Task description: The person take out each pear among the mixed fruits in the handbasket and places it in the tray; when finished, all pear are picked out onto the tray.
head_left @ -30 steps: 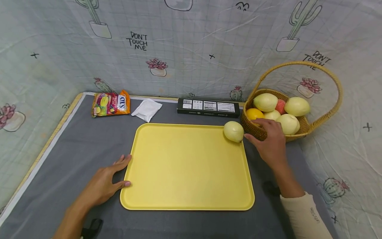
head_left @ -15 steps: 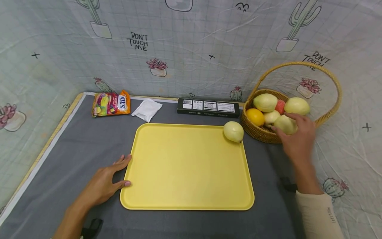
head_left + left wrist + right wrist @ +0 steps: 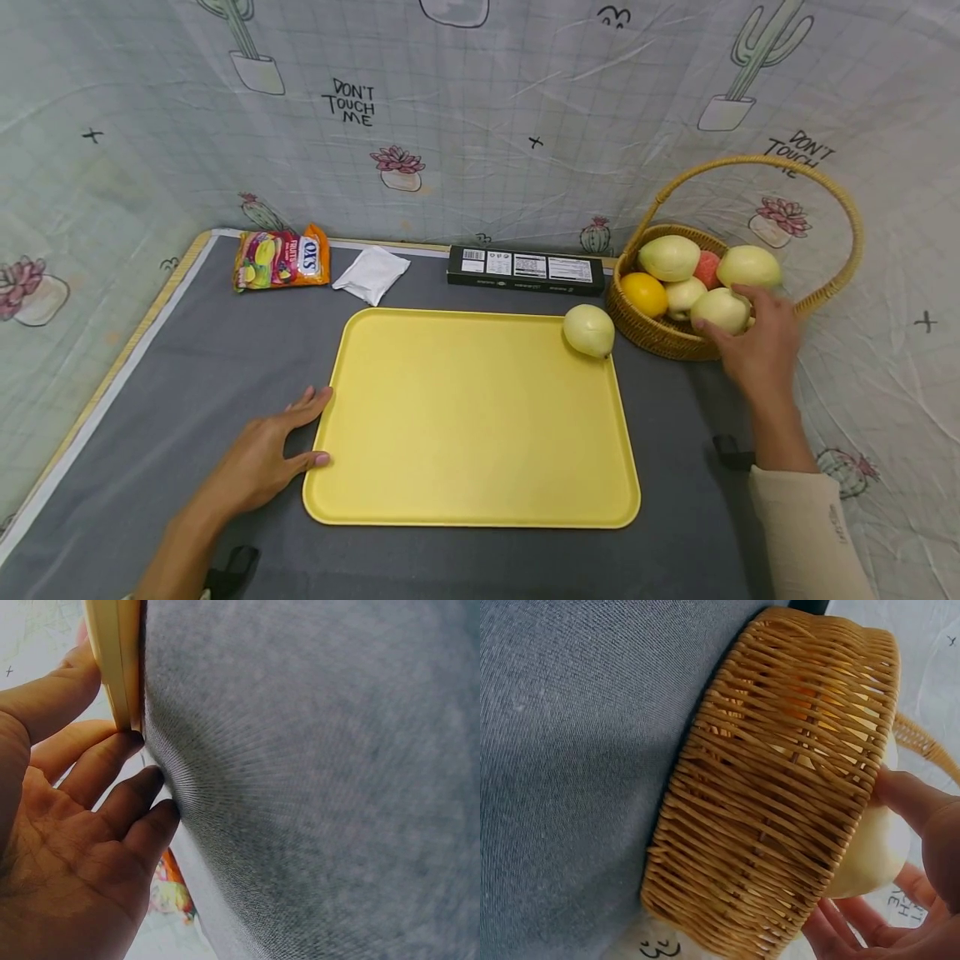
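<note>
My left hand point(image 3: 262, 458) lies at the left edge of the yellow tray point(image 3: 480, 433), its thumb and fingertips touching the rim. The left wrist view shows the tray's edge point(image 3: 116, 660) beside the thumb and fingers. At the wicker basket point(image 3: 652, 337), my right hand point(image 3: 768, 350) holds a round pale yellow fruit point(image 3: 720, 310) between thumb and fingers. That fruit point(image 3: 877, 851) is still inside the basket, level with its rim in the right wrist view. Another pale yellow fruit point(image 3: 588, 331) sits on the tray's far right corner.
The basket also holds an orange point(image 3: 643, 294), a red fruit point(image 3: 707, 268) and several pale ones; its tall handle point(image 3: 847, 217) arches over the right side. Along the back lie a black box point(image 3: 525, 271), a white packet point(image 3: 371, 275) and a candy bag point(image 3: 281, 260).
My right hand has moved right, from the basket's left front to the pale yellow fruit at its right front, and its fingers have come round that fruit. The left hand stays at the tray.
</note>
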Demonstrator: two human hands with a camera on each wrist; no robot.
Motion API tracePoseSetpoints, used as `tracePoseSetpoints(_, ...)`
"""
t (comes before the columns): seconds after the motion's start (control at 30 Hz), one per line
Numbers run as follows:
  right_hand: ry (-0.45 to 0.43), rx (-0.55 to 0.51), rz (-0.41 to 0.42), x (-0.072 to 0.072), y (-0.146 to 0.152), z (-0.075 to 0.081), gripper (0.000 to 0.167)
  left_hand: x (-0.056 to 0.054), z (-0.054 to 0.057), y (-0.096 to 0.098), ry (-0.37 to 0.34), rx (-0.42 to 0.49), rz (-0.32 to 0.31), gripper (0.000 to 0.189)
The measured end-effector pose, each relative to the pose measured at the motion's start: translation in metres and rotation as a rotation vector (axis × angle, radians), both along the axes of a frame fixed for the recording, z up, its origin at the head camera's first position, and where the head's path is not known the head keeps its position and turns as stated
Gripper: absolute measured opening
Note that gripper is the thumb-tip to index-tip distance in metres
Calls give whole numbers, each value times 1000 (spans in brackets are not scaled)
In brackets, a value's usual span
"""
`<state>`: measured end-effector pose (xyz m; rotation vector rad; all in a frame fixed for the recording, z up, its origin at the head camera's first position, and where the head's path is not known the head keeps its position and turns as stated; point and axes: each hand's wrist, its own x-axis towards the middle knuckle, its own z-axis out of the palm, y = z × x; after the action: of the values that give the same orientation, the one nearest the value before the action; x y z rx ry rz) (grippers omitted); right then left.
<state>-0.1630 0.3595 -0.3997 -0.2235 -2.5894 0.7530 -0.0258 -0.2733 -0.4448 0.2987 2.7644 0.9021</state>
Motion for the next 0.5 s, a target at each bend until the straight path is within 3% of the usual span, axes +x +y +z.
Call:
tracePoseSetpoints(0.17,-17,-11,-7,-2,0,-2,72,0,0,0,5,0,-4,94)
tracePoseSetpoints(0.5,60,-16,-18,2,-8,4,66,0,0,-1,4,3,-4,94)
